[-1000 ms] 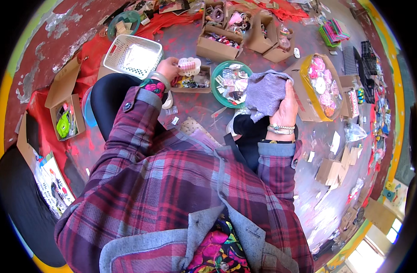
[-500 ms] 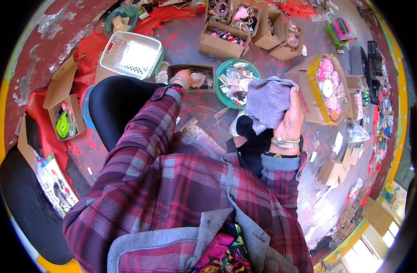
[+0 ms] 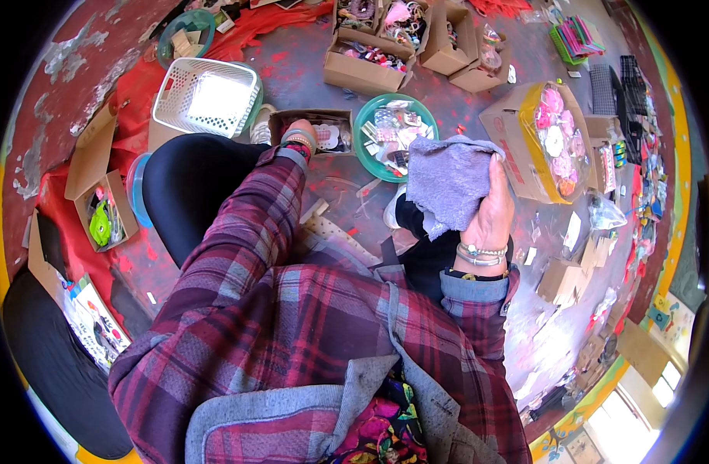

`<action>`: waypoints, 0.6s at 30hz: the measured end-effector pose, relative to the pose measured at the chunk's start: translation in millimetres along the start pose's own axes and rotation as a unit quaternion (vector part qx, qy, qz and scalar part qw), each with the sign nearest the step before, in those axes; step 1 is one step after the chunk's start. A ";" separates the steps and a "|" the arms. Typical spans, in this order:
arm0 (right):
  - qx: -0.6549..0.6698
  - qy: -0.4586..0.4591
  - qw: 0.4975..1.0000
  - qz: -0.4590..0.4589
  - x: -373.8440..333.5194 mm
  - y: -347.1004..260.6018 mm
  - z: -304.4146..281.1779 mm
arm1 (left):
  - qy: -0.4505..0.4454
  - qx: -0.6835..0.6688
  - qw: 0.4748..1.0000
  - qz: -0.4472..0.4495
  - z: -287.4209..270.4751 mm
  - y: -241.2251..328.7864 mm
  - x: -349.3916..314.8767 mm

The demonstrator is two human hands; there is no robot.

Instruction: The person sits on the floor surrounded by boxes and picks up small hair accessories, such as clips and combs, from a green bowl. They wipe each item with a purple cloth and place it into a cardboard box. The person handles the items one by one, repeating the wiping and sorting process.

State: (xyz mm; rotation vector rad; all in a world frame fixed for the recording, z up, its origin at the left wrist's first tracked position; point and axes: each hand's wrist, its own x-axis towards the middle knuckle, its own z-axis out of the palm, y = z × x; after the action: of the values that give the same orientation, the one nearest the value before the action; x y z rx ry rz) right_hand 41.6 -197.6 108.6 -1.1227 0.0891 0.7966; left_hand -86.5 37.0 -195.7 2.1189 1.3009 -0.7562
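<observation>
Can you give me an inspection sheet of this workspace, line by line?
Surface: worn floor, grey with red patches.
Job's things: grey cloth in the right hand; small cardboard box of pale pieces under the left hand.
Clutter: green bowl of trinkets, white basket, open cartons, box of pink items.
Fingers: right ones closed on the cloth; left ones hidden in the box.
Cables: nothing seen.
Surroundings: black cushion, scattered packets.

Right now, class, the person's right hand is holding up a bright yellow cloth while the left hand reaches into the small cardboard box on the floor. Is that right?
Not quite. The cloth in the right hand is pale purple-grey, not bright yellow, as the head view shows. The rest stands: the left hand reaches into the small cardboard box on the floor.
</observation>
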 end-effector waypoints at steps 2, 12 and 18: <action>0.028 0.002 1.000 -0.006 3.3 0.7 -5.0 | -0.003 -0.018 0.999 -0.026 8.5 2.4 7.5; 0.131 0.024 0.976 -0.170 -5.4 -23.4 -24.3 | -0.033 0.150 0.985 0.075 -12.5 27.1 -3.8; 0.163 0.032 0.966 -0.199 -9.2 -34.1 -25.7 | -0.036 0.222 0.929 0.296 -85.5 88.2 -76.7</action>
State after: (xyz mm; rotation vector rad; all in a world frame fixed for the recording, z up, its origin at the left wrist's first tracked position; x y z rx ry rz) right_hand 63.8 -230.4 127.1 -0.8166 0.0440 0.3684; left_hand -19.9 15.0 -69.0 2.6105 0.4072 -0.8959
